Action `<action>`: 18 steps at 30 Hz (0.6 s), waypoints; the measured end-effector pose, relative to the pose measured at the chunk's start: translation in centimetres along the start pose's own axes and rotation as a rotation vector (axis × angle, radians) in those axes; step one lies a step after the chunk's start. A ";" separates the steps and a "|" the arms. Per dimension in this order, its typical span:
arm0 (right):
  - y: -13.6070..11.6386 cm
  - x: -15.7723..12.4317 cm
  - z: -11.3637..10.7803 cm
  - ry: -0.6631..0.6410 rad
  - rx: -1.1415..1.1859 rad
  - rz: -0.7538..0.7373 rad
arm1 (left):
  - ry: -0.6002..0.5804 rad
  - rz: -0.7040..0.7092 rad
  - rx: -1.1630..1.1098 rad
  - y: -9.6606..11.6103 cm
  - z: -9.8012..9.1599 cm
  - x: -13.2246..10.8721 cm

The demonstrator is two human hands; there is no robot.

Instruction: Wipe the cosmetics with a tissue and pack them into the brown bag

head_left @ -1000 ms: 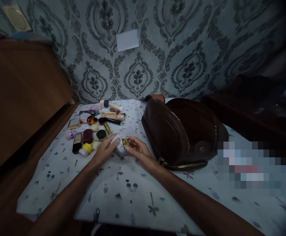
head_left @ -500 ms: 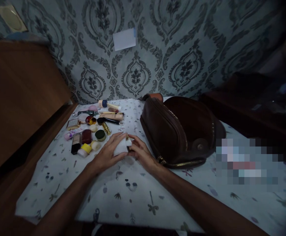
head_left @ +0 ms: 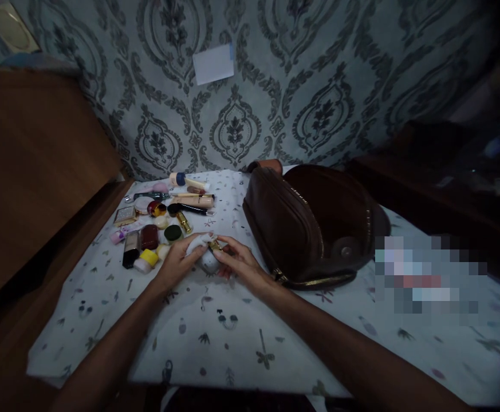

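Note:
My left hand (head_left: 177, 264) and my right hand (head_left: 236, 264) meet over the patterned tablecloth (head_left: 232, 337). Between them is a white wad, like a cloth or tissue (head_left: 205, 254), which my left fingers wrap around. My right fingers pinch a small gold-coloured item (head_left: 215, 246) pressed against the wad. Both hands are closed around these things. Just left of my left hand lies a cluster of cosmetics (head_left: 159, 217).
A brown leather bag (head_left: 314, 223) lies open on the cloth right of my hands. Wooden furniture (head_left: 39, 171) flanks the table on the left. Patterned wallpaper with a white note (head_left: 212, 63) stands behind. A blurred patch covers the right side of the cloth.
My hands stayed together at the white wad and shifted their grip slightly; half a second ago the left hand covered the wad, now the gold item shows between the fingers again.

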State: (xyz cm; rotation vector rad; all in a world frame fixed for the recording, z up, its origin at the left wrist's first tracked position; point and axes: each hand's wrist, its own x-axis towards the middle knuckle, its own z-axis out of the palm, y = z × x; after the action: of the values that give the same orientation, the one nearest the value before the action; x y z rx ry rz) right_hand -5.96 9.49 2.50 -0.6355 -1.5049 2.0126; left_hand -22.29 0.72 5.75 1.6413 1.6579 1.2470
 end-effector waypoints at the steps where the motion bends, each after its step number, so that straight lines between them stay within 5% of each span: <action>1: 0.1 0.0 0.0 0.001 -0.001 0.002 | 0.008 0.020 0.021 -0.1 0.0 0.0; 10: 0.6 0.5 -0.3 0.067 0.145 0.044 | -0.113 0.172 0.264 -0.8 1.0 -0.6; 18: -0.1 0.2 -0.1 0.020 0.073 -0.042 | -0.057 -0.077 -0.053 0.1 0.1 -0.3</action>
State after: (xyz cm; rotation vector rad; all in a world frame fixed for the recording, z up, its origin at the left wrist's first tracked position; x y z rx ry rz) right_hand -5.99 9.73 2.52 -0.5880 -1.4145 2.0134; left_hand -22.13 0.41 5.67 1.5524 1.6241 1.1850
